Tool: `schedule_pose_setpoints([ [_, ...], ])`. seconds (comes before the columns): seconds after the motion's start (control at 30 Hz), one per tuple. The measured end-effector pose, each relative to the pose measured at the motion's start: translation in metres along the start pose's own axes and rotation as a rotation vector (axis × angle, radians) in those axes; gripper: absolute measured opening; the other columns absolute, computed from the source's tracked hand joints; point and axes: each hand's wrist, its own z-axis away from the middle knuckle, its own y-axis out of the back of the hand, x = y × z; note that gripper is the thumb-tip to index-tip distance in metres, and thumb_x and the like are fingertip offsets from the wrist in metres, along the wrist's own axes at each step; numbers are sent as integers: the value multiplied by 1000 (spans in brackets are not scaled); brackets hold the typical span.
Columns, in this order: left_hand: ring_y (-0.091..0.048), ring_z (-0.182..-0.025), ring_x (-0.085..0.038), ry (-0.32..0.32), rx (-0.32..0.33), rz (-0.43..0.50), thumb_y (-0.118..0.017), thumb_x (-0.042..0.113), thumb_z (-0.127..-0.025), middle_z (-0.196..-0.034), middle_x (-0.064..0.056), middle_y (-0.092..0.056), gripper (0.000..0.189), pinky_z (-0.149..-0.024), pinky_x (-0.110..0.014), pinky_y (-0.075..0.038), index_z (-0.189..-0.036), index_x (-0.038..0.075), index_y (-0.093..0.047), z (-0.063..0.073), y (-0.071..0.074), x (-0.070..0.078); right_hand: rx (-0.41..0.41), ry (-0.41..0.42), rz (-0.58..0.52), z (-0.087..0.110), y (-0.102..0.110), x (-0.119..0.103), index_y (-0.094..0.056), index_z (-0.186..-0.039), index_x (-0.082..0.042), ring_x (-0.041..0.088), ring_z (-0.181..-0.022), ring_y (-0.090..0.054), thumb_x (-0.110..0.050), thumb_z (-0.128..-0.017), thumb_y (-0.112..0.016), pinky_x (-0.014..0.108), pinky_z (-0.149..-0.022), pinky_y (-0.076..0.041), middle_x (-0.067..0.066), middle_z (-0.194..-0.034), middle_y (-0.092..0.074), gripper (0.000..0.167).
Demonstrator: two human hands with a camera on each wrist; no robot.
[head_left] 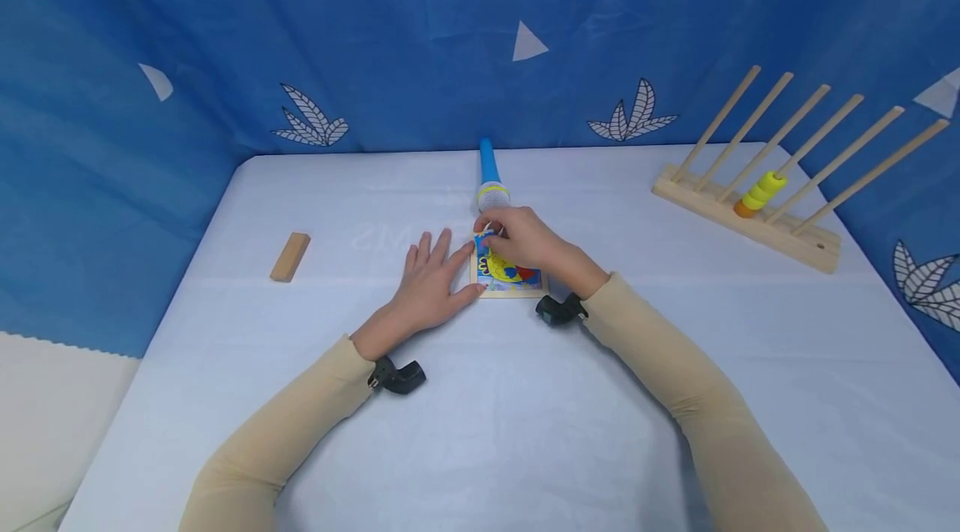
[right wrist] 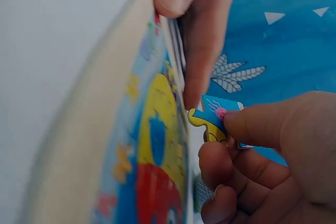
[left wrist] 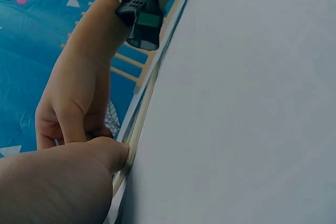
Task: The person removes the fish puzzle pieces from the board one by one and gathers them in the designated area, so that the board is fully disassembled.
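Note:
A small framed jigsaw puzzle (head_left: 513, 294) with a bright sea-creature picture lies on the white table. My left hand (head_left: 427, 286) rests flat at its left side, fingers spread, with the index fingertip and thumb at the frame. In the left wrist view that thumb (left wrist: 102, 156) touches the wooden edge. Over the puzzle's upper part, my right hand (head_left: 528, 244) pinches a puzzle piece between thumb and fingers. This puzzle piece (right wrist: 216, 116) is blue and yellow with a pink spot, and appears tilted above the board in the right wrist view.
A toy microphone (head_left: 489, 173) with a blue handle lies just behind the puzzle. To the left is a wooden block (head_left: 289, 257). A wooden peg rack (head_left: 742, 219) stands at the back right, with yellow and orange beads (head_left: 761, 193) on one peg.

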Motion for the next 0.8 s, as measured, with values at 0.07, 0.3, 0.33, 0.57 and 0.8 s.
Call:
schedule_pose_setpoints([
  [0.07, -2, -157, -52, 1, -1, 2, -59, 50, -97, -170, -24, -14, 74, -123, -71, -6, -159, 16, -38, 0, 0, 0, 11, -15, -2, 1, 6, 1, -68, -120, -10, 22, -86, -58, -12, -99, -65, 29, -75, -53, 9, -103, -69, 21],
  [0.3, -1, -157, -50, 20, -10, 5, -59, 50, -96, -171, -22, -14, 75, -124, -69, -5, -159, 16, -37, 2, 0, 0, 65, -97, -32, 14, 33, 15, -66, -123, -10, 26, -93, -57, -12, -98, -65, 32, -79, -54, 12, -107, -68, 25],
  [0.33, -1, -158, -50, 24, -12, 7, -59, 50, -96, -171, -22, -14, 75, -124, -69, -5, -159, 16, -37, 2, 0, 0, 76, -111, -36, 16, 37, 18, -66, -123, -10, 26, -93, -57, -12, -98, -66, 32, -79, -53, 12, -107, -67, 25],
  [0.57, -1, -158, -49, 25, -6, 19, -60, 49, -96, -171, -21, -13, 75, -125, -68, -5, -160, 17, -36, 3, -1, 0, 129, -193, -37, 30, 59, 40, -65, -122, -8, 25, -83, -63, -12, -98, -66, 30, -73, -54, 14, -103, -67, 24],
  [0.8, 0, -158, -48, 18, -9, 13, -59, 49, -96, -172, -20, -12, 75, -125, -67, -5, -160, 17, -35, 2, -1, 1, 145, -239, -39, 37, 65, 59, -66, -120, -6, 23, -77, -62, -12, -98, -66, 29, -69, -50, 14, -93, -64, 23],
])
